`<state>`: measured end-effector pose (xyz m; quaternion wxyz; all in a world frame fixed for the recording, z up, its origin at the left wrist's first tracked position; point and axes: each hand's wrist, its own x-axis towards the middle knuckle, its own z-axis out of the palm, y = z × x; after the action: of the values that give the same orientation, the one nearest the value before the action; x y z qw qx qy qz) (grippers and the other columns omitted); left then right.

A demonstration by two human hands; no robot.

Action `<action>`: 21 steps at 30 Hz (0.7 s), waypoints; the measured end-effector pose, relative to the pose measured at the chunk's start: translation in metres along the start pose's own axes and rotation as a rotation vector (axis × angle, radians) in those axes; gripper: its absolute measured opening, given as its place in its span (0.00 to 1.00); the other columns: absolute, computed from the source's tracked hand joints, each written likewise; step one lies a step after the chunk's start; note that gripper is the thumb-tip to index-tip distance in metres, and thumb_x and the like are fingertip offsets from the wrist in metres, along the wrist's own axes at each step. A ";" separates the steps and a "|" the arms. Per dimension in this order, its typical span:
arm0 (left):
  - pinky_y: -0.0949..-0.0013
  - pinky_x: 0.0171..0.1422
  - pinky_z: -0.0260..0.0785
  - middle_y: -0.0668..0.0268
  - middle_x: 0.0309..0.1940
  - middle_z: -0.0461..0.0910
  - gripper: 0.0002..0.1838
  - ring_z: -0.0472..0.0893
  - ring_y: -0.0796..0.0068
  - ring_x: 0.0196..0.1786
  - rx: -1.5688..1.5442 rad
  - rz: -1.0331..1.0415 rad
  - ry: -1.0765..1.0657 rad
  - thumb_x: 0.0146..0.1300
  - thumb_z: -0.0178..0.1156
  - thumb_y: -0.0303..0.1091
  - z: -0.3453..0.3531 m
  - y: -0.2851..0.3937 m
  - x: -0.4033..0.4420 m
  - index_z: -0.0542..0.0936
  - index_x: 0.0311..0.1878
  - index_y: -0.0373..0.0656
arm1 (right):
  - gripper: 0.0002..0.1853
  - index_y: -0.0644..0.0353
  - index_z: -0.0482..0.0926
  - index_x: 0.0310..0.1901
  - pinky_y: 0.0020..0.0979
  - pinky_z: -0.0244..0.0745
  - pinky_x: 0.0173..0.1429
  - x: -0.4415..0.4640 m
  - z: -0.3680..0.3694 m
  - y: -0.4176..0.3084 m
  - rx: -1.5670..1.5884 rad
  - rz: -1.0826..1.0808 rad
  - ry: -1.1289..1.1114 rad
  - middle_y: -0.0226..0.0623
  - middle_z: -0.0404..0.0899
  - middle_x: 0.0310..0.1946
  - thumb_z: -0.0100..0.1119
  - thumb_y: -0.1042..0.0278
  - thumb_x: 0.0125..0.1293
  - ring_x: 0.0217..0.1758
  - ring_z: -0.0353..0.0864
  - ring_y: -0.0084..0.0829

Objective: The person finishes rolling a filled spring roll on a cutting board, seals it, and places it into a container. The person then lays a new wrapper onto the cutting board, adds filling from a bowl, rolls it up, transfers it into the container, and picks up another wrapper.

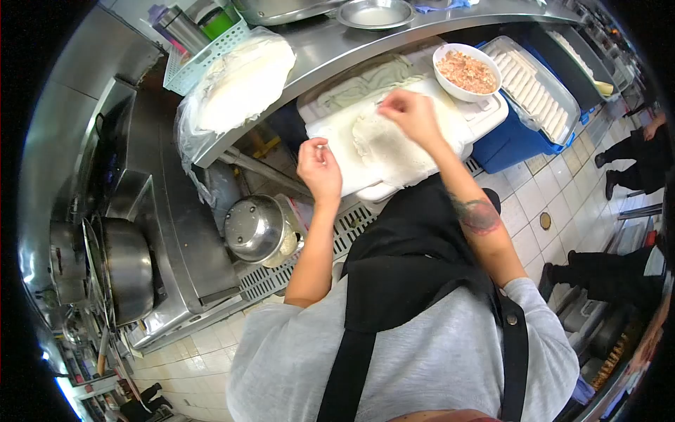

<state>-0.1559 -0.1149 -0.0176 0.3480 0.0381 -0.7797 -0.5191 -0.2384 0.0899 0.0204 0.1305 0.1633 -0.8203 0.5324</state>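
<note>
A thin, pale round wrapper sheet (397,149) lies on a white work surface (342,144) in front of me. My right hand (409,114) is above the sheet's far part, fingers pinched together; whatever is between the fingertips is too small to make out. Beside the surface's left edge is my left hand (320,169), its fingers curled in with nothing visible in them. A white bowl (458,92) of orange-brown shredded filling (467,72) stands at the back right. Behind the sheet lies a folded greenish cloth (369,83).
To the right, white rolls (529,86) fill a clear tray on a blue bin (503,144). A steel shelf (316,49) overhangs the back, holding a plastic-wrapped white stack (249,81) and a metal dish (376,14). Steel pots (126,271) stand left. Other people (636,158) are at right.
</note>
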 end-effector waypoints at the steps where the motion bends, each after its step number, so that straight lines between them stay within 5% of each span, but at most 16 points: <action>1: 0.73 0.35 0.65 0.63 0.33 0.74 0.12 0.70 0.79 0.29 -0.050 0.030 0.041 0.55 0.51 0.11 -0.009 0.000 0.004 0.79 0.37 0.36 | 0.06 0.64 0.84 0.34 0.24 0.79 0.37 0.001 0.022 -0.007 0.084 -0.002 -0.066 0.35 0.85 0.29 0.72 0.73 0.57 0.31 0.83 0.21; 5: 0.74 0.34 0.64 0.65 0.32 0.74 0.14 0.68 0.78 0.28 0.125 0.128 0.094 0.54 0.49 0.10 -0.050 -0.008 0.013 0.80 0.35 0.36 | 0.05 0.63 0.83 0.31 0.29 0.79 0.38 0.002 0.094 -0.025 0.068 -0.185 -0.189 0.43 0.84 0.28 0.70 0.74 0.54 0.31 0.85 0.27; 6: 0.74 0.35 0.65 0.65 0.32 0.73 0.14 0.68 0.78 0.29 0.168 0.081 0.093 0.52 0.50 0.11 -0.060 -0.012 0.013 0.80 0.35 0.37 | 0.06 0.62 0.84 0.33 0.39 0.81 0.43 0.002 0.108 -0.023 0.081 -0.171 -0.240 0.48 0.85 0.30 0.67 0.73 0.52 0.36 0.87 0.43; 10: 0.76 0.36 0.65 0.68 0.32 0.74 0.10 0.69 0.81 0.30 0.077 -0.095 0.114 0.56 0.52 0.16 -0.077 -0.033 0.010 0.80 0.39 0.36 | 0.11 0.63 0.82 0.39 0.45 0.79 0.49 -0.003 0.132 -0.005 -0.163 -0.185 -0.282 0.55 0.84 0.36 0.62 0.79 0.52 0.42 0.85 0.52; 16: 0.77 0.32 0.64 0.71 0.23 0.72 0.08 0.67 0.85 0.26 -0.048 -0.238 0.001 0.63 0.56 0.20 -0.063 -0.028 -0.001 0.81 0.43 0.35 | 0.06 0.63 0.83 0.37 0.41 0.79 0.48 -0.051 0.051 0.002 -0.127 -0.230 -0.078 0.48 0.84 0.37 0.63 0.75 0.56 0.42 0.85 0.47; 21: 0.75 0.34 0.65 0.68 0.26 0.69 0.15 0.69 0.80 0.27 0.115 0.080 -0.152 0.56 0.57 0.16 -0.032 0.005 -0.010 0.83 0.46 0.37 | 0.04 0.64 0.83 0.35 0.37 0.78 0.49 -0.115 -0.016 0.017 -0.074 -0.062 0.282 0.43 0.83 0.37 0.65 0.74 0.58 0.41 0.84 0.41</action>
<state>-0.1283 -0.1331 -0.0113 0.3056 -0.0127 -0.8332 -0.4607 -0.1400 0.1255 -0.0325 0.2669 0.1072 -0.8073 0.5153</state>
